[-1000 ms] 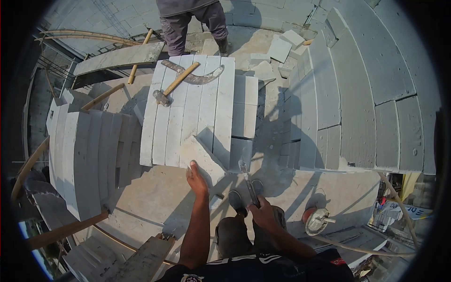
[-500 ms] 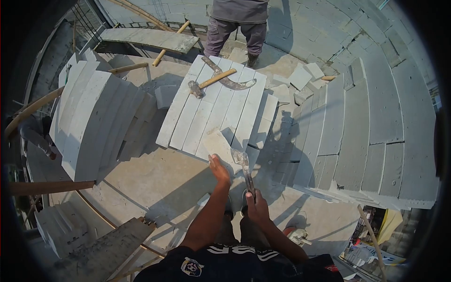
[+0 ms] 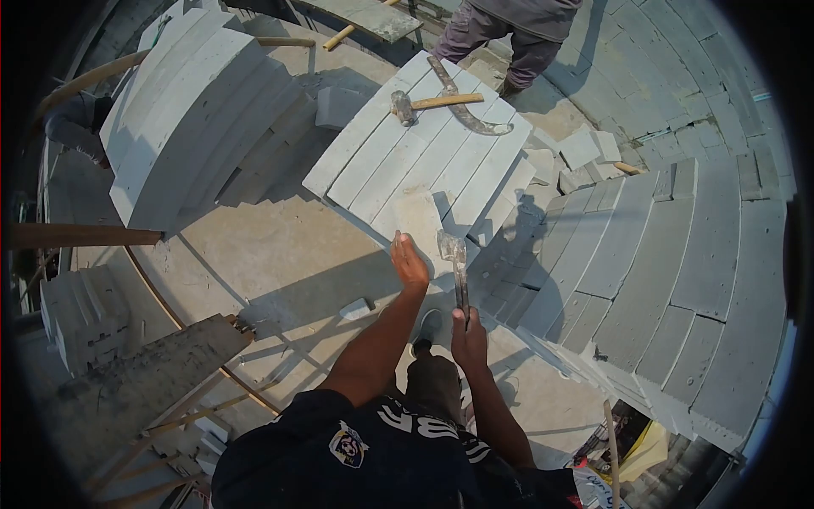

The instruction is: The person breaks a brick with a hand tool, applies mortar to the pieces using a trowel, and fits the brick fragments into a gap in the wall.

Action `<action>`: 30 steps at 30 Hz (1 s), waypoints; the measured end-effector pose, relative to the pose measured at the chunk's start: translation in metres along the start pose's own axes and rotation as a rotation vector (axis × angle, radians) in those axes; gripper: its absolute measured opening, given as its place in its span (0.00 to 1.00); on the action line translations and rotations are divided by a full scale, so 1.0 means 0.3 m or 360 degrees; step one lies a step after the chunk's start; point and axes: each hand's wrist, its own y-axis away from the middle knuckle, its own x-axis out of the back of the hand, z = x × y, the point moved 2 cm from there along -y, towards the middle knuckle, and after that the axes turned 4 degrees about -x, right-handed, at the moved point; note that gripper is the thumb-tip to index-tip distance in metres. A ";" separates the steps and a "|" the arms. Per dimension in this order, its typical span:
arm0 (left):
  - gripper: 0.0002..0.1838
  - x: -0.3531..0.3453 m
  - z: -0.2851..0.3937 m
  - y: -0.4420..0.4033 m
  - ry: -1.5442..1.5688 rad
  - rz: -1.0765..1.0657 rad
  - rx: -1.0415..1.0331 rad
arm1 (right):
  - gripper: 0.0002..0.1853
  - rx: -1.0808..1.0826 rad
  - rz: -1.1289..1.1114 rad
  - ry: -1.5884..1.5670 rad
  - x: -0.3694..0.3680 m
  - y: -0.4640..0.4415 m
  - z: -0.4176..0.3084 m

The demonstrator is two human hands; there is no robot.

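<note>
My left hand (image 3: 409,261) is against the near left side of a pale cut block (image 3: 417,222), its fingers upright and close together. The block rests at the near edge of a stack of white blocks (image 3: 381,161). A metal tool (image 3: 458,270) with a whitish, mortar-stained head is in my right hand (image 3: 469,339), which is wrapped round its handle. The tool's head is at the block's right side. On top of the stack lie a wooden-handled hammer (image 3: 445,101) and a curved, stained metal blade (image 3: 465,109), the handle crossing the blade.
Another person's legs (image 3: 500,42) are behind the stack. A co-worker's arm (image 3: 78,136) shows at the far left. Tall block piles (image 3: 195,102) stand left, and a grey block wall (image 3: 670,263) curves along the right. A stained plank (image 3: 153,373) lies lower left.
The view has swung, so the stack now sits higher and farther right. The tool's head has moved from beyond the block's corner to beside it. My left hand stays at the block.
</note>
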 end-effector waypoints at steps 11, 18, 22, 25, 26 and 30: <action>0.30 -0.023 -0.039 -0.005 0.0323 0.0131 0.0130 | 0.29 0.0542 0.0217 -0.0555 0.043 0.155 -0.106; 0.29 -0.002 -0.004 0.005 0.0185 0.0147 0.0099 | 0.25 0.0424 0.0184 0.0133 -0.107 -0.035 -0.084; 0.27 -0.020 -0.010 -0.020 0.0115 0.0148 -0.0017 | 0.23 0.0379 0.0169 0.0230 -0.100 -0.068 -0.087; 0.26 -0.019 -0.034 -0.004 0.0099 0.0177 -0.0097 | 0.22 0.0390 0.0092 -0.0054 -0.044 -0.033 -0.162; 0.26 -0.018 -0.034 -0.005 0.0085 0.0178 -0.0138 | 0.24 0.0525 0.0141 -0.0235 -0.029 -0.021 -0.191; 0.26 -0.018 -0.025 -0.005 0.0092 0.0203 -0.0104 | 0.26 0.0920 0.0290 -0.0496 -0.030 -0.035 -0.274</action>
